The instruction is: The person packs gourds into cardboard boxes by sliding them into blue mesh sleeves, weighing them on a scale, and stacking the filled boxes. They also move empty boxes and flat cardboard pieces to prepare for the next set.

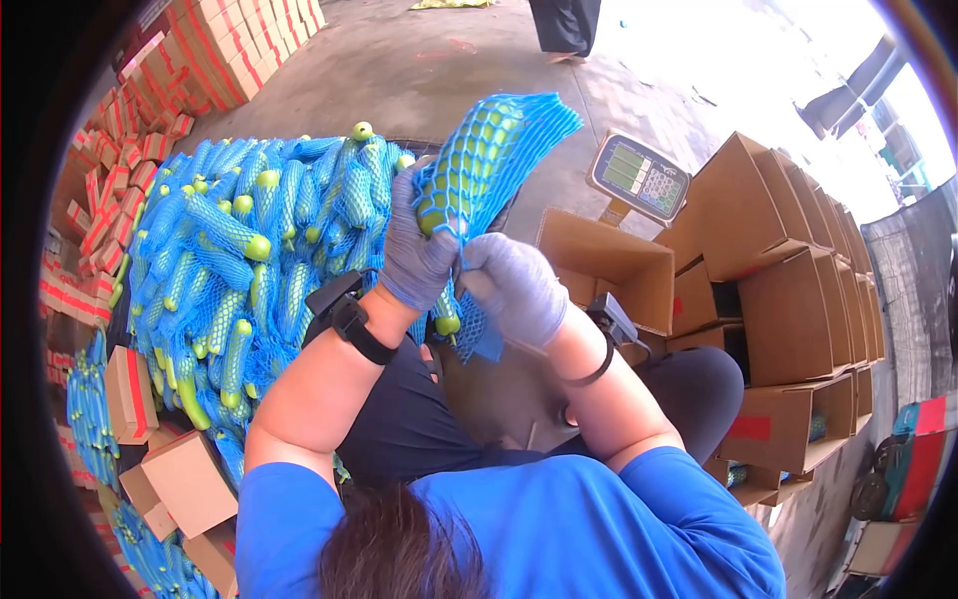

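Observation:
In front of me, a long green gourd [469, 165] is held up at a tilt inside a blue net sleeve [544, 120]. My left hand [414, 255], in a pale glove, is closed around its lower end. Close beside it, my right hand [521, 290], also gloved, is closed on the gathered blue net at the base of the gourd. Some net hangs below the hands, next to another green gourd [446, 324]. Both fingertips' exact grip is partly hidden. A large pile of netted gourds [215, 270] lies to my left.
A digital scale [639, 178] stands at the front right, with an open cardboard box [639, 290] before it. Stacked open cartons [803, 309] rise on my right. Taped boxes [225, 50] are stacked at the far left. A person's dark-clothed leg [565, 25] is ahead.

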